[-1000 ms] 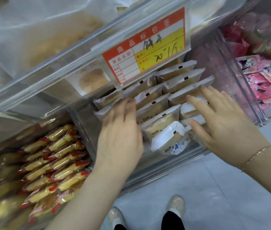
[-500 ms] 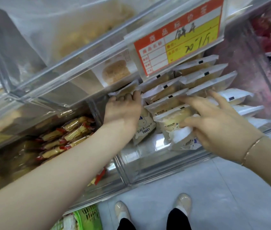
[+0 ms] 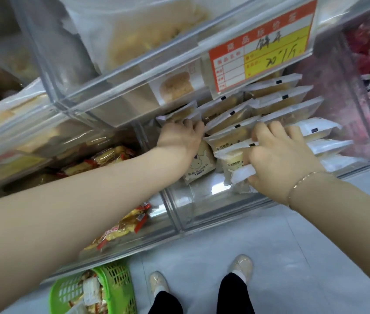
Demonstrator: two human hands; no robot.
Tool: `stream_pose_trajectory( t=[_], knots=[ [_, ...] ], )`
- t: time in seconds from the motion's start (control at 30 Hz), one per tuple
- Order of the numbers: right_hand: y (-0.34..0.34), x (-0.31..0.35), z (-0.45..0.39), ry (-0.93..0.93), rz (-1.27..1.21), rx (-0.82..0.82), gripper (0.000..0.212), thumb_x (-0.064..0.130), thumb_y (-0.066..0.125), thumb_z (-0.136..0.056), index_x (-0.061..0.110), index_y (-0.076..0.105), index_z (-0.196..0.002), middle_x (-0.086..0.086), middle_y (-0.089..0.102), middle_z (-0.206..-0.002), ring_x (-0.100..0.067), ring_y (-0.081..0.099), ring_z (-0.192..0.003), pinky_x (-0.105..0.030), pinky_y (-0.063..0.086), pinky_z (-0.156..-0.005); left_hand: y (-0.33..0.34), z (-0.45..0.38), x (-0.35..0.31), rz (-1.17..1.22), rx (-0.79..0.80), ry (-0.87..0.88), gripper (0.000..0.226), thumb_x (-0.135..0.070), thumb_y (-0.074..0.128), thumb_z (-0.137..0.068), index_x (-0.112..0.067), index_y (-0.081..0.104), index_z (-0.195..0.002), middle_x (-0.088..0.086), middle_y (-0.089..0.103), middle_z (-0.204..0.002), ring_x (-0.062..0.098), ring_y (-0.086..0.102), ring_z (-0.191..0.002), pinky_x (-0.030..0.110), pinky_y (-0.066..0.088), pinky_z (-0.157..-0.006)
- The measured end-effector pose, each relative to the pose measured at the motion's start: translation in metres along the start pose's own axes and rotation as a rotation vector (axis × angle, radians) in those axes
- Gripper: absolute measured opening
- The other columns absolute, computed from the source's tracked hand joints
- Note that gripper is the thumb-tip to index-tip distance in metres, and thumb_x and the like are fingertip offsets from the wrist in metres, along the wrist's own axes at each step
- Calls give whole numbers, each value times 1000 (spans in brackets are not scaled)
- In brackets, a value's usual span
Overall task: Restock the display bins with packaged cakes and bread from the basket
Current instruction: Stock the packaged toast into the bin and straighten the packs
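Hands in the bin [image 3: 204,214]: left hand [image 3: 180,138] fingering rear toast packets [image 3: 229,118], right hand [image 3: 279,155] gripping a front one.

Bin [image 3: 202,214]: clear hard plastic, glossy, smooth, with bright glare on its front wall. Packs [image 3: 231,132]: thin plastic film, frosted white and matt along the sealed edges, clear over the pale cake inside; snack packs [image 3: 111,157] in the next bin are shiny yellow-and-red film, crinkled. Price tag [image 3: 261,46]: matt printed paper behind a clear sleeve; basket [image 3: 116,288]: green moulded plastic mesh, dull; floor [image 3: 270,257]: smooth pale tile, faint sheen; bracelet [image 3: 301,180]: thin glinting metal chain.
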State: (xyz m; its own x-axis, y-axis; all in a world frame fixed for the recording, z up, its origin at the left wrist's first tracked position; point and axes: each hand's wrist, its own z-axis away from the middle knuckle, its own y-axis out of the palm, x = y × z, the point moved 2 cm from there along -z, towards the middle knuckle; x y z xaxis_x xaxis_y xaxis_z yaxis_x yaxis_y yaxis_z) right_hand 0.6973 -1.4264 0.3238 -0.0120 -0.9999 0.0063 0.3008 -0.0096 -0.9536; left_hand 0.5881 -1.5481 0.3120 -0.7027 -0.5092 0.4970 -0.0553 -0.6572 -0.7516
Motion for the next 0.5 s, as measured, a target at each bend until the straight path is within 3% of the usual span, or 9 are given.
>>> stream_pose_trajectory(
  t=[0.07, 0.1, 0.17, 0.23, 0.33, 0.4, 0.5],
  knots=[
    [-11, 8, 3, 26, -52, 61, 35, 30, 55, -84, 24, 59, -118, -9, 33, -126, -29, 30, -118, -41, 26, -102, -9, 20, 4, 83, 67, -70, 67, -16, 53, -93, -8, 14, -148, 18, 35, -146, 36, 39, -130, 41, 34, -102],
    [-17, 16, 6, 35, -120, 52, 35, 27, 55, -86, 23, 57, -120, -9, 35, -126, -29, 32, -119, -41, 26, -103, -13, 35, 5, 133, 31, -79, 65, -18, 54, -92, -8, 20, -146, 18, 38, -144, 35, 42, -128, 41, 35, -102],
    [-32, 43, 16, -12, -306, -119, 29, 15, 53, -86, 15, 60, -114, -8, 45, -115, -29, 41, -112, -40, 33, -95, -18, 73, 11, 309, -144, -36, 53, -23, 57, -91, -11, 33, -137, 11, 51, -130, 29, 53, -115, 37, 42, -89],
    [-49, 80, 29, -94, -581, -272, 19, 3, 51, -80, 8, 65, -92, -5, 51, -91, -29, 51, -92, -37, 41, -78, -15, 125, 23, 647, -321, 45, 27, -26, 53, -92, -18, 49, -117, 2, 59, -108, 24, 60, -97, 34, 43, -70],
    [-68, 151, 51, -255, -927, -343, 20, 0, 47, -72, 7, 65, -67, -3, 56, -67, -16, 51, -66, -32, 41, -60, 25, 214, 53, 980, -468, 13, 4, -22, 51, -88, -19, 53, -89, -9, 53, -78, 16, 56, -70, 32, 43, -56],
    [-66, 212, 62, -398, -1013, -264, 22, 0, 46, -72, 8, 65, -64, -1, 59, -65, -13, 50, -62, -31, 42, -59, 78, 281, 67, 1075, -523, -87, 12, -18, 50, -87, -14, 61, -89, -13, 46, -70, 7, 46, -60, 28, 41, -52],
    [-35, 321, 72, -590, -911, 69, 26, 12, 39, -77, 16, 64, -74, 3, 60, -77, -19, 55, -76, -37, 47, -67, 178, 374, 76, 1094, -476, -276, 15, -19, 48, -84, -19, 60, -93, -10, 48, -58, 11, 46, -53, 25, 36, -48]
  ],
)
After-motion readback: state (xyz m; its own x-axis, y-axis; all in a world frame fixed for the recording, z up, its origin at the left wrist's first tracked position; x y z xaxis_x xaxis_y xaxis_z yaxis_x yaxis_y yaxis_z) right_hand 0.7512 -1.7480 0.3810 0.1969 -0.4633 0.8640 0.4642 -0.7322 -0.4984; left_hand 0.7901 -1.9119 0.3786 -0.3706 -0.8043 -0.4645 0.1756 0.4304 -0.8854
